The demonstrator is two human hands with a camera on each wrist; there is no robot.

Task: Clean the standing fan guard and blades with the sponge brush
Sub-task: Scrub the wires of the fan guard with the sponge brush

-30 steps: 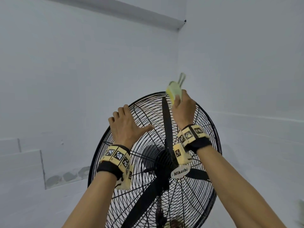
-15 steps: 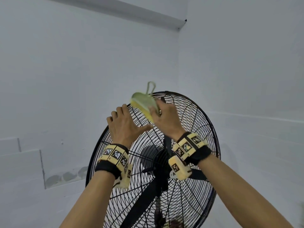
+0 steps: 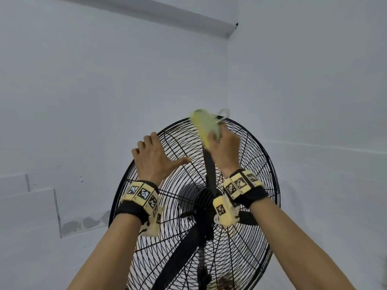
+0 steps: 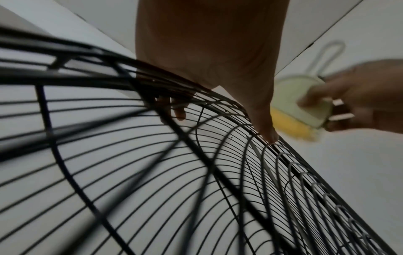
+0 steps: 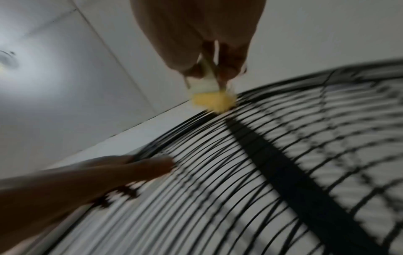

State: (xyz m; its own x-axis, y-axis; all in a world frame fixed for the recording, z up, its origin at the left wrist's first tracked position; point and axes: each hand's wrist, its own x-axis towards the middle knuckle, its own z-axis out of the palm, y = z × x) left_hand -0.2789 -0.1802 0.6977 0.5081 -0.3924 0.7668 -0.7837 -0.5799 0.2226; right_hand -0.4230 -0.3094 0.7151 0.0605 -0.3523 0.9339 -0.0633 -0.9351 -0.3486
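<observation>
A black standing fan fills the lower middle of the head view, with its wire guard [image 3: 184,143] in front of dark blades [image 3: 210,170]. My left hand [image 3: 155,158] holds the guard's upper left. Its fingers hook over the rim and its thumb lies spread on the wires [image 4: 263,124]. My right hand [image 3: 224,147] grips the sponge brush [image 3: 204,124], which has a yellow sponge, a pale green back and a wire loop. The sponge [image 5: 212,101] presses on the top of the guard, just right of my left thumb. The brush [image 4: 305,107] is blurred by motion.
White walls meet in a corner behind the fan, with a beam along the ceiling [image 3: 146,9]. The fan's pole [image 3: 202,264] drops below the hub. A low ledge [image 3: 31,206] runs along the left wall. A ceiling lamp [image 5: 6,58] glows overhead.
The right hand swept the brush left along the guard's top toward the left hand, and has now moved it back to the right. The left hand has kept its hold.
</observation>
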